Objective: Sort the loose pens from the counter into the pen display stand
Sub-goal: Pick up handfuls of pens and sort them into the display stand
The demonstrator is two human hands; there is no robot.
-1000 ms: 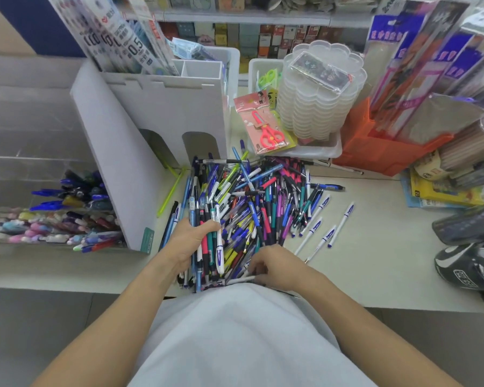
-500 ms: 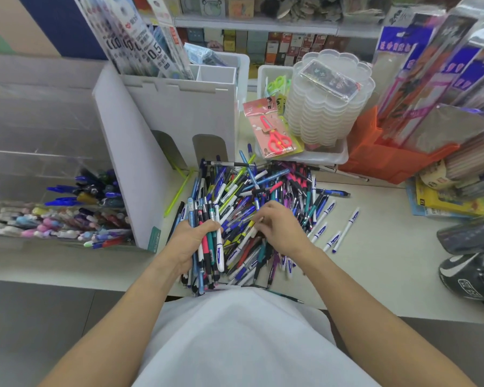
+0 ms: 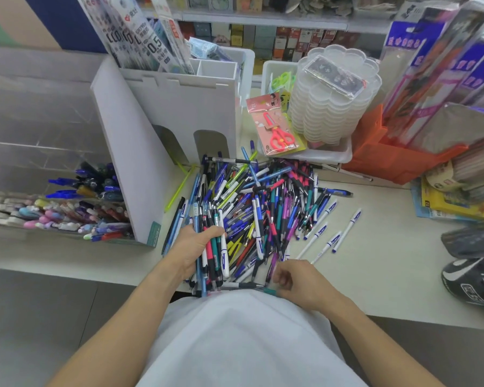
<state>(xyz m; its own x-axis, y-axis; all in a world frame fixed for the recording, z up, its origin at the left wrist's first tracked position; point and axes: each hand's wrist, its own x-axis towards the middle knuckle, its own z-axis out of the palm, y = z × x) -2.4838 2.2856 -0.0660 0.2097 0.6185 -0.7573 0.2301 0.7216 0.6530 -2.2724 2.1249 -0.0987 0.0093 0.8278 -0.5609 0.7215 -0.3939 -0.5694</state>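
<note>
Pens (image 3: 263,208) are heaped loose on the surface (image 3: 375,261), beside the white pen display stand (image 3: 140,152), whose clear trays on the left already hold a good many. Most of the sorting is judged to be left. A bundle of pens (image 3: 214,255) is gripped in the left hand (image 3: 192,248), fingers curled round it. The right hand (image 3: 299,280) is curled at the near edge of the heap; whether a pen is pinched cannot be told.

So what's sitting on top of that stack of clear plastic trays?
A flat clear packet with dark contents lies atop the tray stack. The contents are too blurred to identify.
</note>
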